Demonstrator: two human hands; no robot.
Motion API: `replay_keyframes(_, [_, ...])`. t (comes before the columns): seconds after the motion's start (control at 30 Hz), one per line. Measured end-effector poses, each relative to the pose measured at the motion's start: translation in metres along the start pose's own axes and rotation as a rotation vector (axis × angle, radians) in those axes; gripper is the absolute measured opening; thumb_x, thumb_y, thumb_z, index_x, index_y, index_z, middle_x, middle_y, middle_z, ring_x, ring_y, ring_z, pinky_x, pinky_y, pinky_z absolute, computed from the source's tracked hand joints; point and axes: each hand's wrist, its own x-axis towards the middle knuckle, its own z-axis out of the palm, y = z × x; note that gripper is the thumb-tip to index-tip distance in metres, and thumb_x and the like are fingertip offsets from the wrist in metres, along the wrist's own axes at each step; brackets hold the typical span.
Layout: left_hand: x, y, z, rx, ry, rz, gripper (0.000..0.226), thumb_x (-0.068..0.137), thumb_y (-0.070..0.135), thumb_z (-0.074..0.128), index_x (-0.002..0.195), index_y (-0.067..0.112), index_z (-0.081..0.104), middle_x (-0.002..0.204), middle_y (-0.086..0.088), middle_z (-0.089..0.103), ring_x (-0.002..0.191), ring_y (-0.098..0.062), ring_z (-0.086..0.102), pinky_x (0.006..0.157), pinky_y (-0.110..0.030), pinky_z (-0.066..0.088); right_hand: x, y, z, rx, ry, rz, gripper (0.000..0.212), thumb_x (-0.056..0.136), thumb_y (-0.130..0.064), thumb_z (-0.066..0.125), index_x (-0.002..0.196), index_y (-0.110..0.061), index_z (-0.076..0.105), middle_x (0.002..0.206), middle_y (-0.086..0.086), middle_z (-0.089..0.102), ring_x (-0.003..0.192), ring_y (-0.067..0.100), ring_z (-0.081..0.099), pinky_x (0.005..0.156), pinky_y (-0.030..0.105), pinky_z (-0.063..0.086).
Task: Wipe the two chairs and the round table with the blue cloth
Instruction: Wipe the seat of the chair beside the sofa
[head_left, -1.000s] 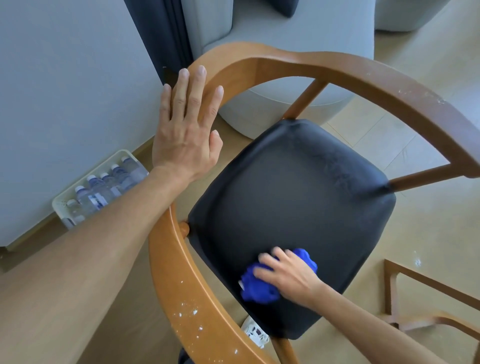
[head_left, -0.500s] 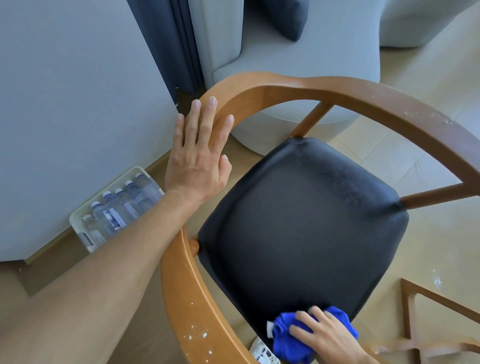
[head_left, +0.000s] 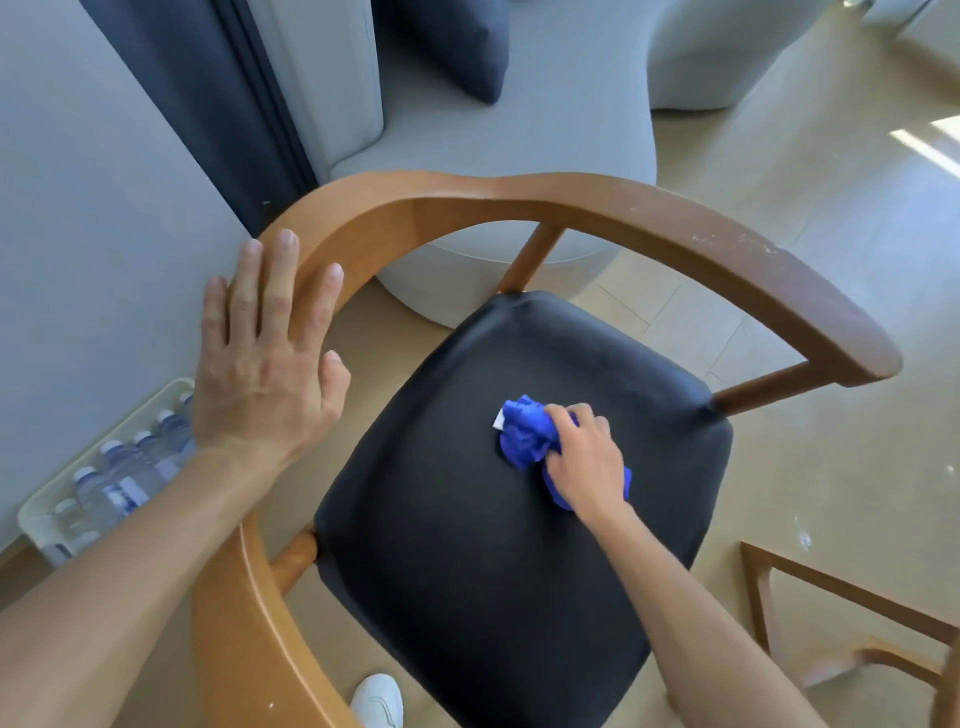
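The right hand (head_left: 587, 462) has swept the blue cloth (head_left: 524, 434) from the seat's near edge up to the middle of the black seat (head_left: 467, 545), fingers curled round the bunched cloth; the left hand (head_left: 265, 379) stays flat, fingers straight, on the chair's wooden rail (head_left: 519, 202); judging by this, the seat is mid-wipe, with the second chair and table still ahead.

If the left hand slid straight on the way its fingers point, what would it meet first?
Probably nothing new: the left hand lies flat on the curved brown wooden chair rail, fingers pointing beyond it toward the dark blue curtain, though depth is unclear.
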Motion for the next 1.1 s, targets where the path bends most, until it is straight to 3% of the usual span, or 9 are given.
replay_keyframes(0.13, [0.001, 0.001, 0.001, 0.021, 0.003, 0.001, 0.069, 0.090, 0.031, 0.034, 0.155, 0.019, 0.014, 0.161, -0.016, 0.005, 0.148, -0.037, 0.004, 0.119, -0.052, 0.006, 0.029, 0.081, -0.031, 0.121, 0.163, 0.463, 0.039, 0.088, -0.008, 0.052, 0.126, -0.012, 0.046, 0.123, 0.017, 0.045, 0.108, 0.042, 0.048, 0.079, 0.044, 0.045])
replay_keyframes(0.23, [0.001, 0.000, 0.002, 0.035, -0.003, 0.004, 0.069, 0.091, 0.031, 0.034, 0.155, 0.019, 0.013, 0.161, -0.016, 0.005, 0.148, -0.037, 0.004, 0.119, -0.054, 0.008, 0.031, 0.128, -0.043, 0.194, 0.175, 0.793, 0.042, 0.086, -0.007, 0.050, 0.127, -0.010, 0.043, 0.120, 0.023, 0.047, 0.106, 0.046, 0.052, 0.087, 0.049, 0.045])
replay_keyframes(0.3, [0.000, 0.000, 0.004, 0.029, 0.005, 0.007, 0.069, 0.091, 0.031, 0.036, 0.155, 0.019, 0.014, 0.161, -0.016, 0.005, 0.148, -0.038, 0.005, 0.119, -0.054, 0.010, 0.039, 0.131, -0.045, 0.248, 0.172, 0.935, 0.045, 0.086, -0.007, 0.053, 0.130, -0.010, 0.042, 0.124, 0.025, 0.049, 0.111, 0.046, 0.052, 0.092, 0.051, 0.044])
replay_keyframes(0.37, [0.001, -0.001, 0.005, 0.022, 0.020, 0.017, 0.069, 0.091, 0.032, 0.037, 0.155, 0.019, 0.014, 0.161, -0.017, 0.006, 0.148, -0.037, 0.005, 0.119, -0.055, 0.010, 0.051, 0.120, -0.043, 0.255, 0.183, 0.956, 0.044, 0.087, -0.009, 0.054, 0.130, -0.008, 0.042, 0.125, 0.026, 0.049, 0.112, 0.047, 0.052, 0.093, 0.051, 0.043])
replay_keyframes(0.67, [0.000, -0.001, 0.005, 0.041, 0.026, 0.035, 0.068, 0.093, 0.037, 0.035, 0.155, 0.019, 0.015, 0.161, -0.019, 0.004, 0.148, -0.039, 0.005, 0.118, -0.056, 0.010, 0.117, 0.038, -0.026, 0.174, 0.277, 0.775, 0.041, 0.088, -0.007, 0.052, 0.128, -0.006, 0.044, 0.122, 0.023, 0.051, 0.106, 0.045, 0.053, 0.089, 0.051, 0.045])
replay_keyframes(0.77, [-0.001, -0.001, 0.005, 0.039, 0.033, 0.039, 0.068, 0.092, 0.036, 0.036, 0.155, 0.018, 0.016, 0.161, -0.019, 0.004, 0.147, -0.040, 0.005, 0.118, -0.056, 0.009, 0.142, -0.020, -0.018, 0.120, 0.199, 0.558, 0.043, 0.088, -0.011, 0.052, 0.130, -0.010, 0.044, 0.122, 0.019, 0.052, 0.105, 0.042, 0.054, 0.083, 0.045, 0.046])
replay_keyframes(0.9, [0.000, -0.001, 0.006, 0.026, 0.040, 0.041, 0.072, 0.088, 0.032, 0.041, 0.154, 0.018, 0.017, 0.161, -0.019, 0.005, 0.148, -0.039, 0.004, 0.119, -0.056, 0.008, 0.144, -0.108, 0.009, -0.042, 0.095, 0.022, 0.035, 0.087, -0.013, 0.054, 0.122, -0.014, 0.048, 0.120, 0.012, 0.050, 0.097, 0.034, 0.052, 0.068, 0.037, 0.039])
replay_keyframes(1.0, [0.000, -0.001, 0.006, 0.020, 0.056, 0.042, 0.072, 0.087, 0.030, 0.041, 0.154, 0.017, 0.018, 0.161, -0.017, 0.005, 0.148, -0.038, 0.006, 0.118, -0.056, 0.009, 0.142, -0.100, 0.006, -0.099, -0.001, -0.215, 0.035, 0.089, -0.014, 0.053, 0.123, -0.018, 0.049, 0.120, 0.006, 0.051, 0.096, 0.029, 0.051, 0.067, 0.035, 0.041])
replay_keyframes(1.1, [-0.001, -0.002, 0.007, 0.028, 0.078, 0.041, 0.070, 0.088, 0.029, 0.038, 0.154, 0.016, 0.019, 0.161, -0.016, 0.006, 0.148, -0.038, 0.008, 0.119, -0.054, 0.010, 0.141, -0.048, -0.008, -0.104, 0.014, -0.209, 0.039, 0.087, -0.012, 0.052, 0.125, -0.021, 0.050, 0.120, 0.003, 0.052, 0.096, 0.029, 0.051, 0.066, 0.034, 0.039])
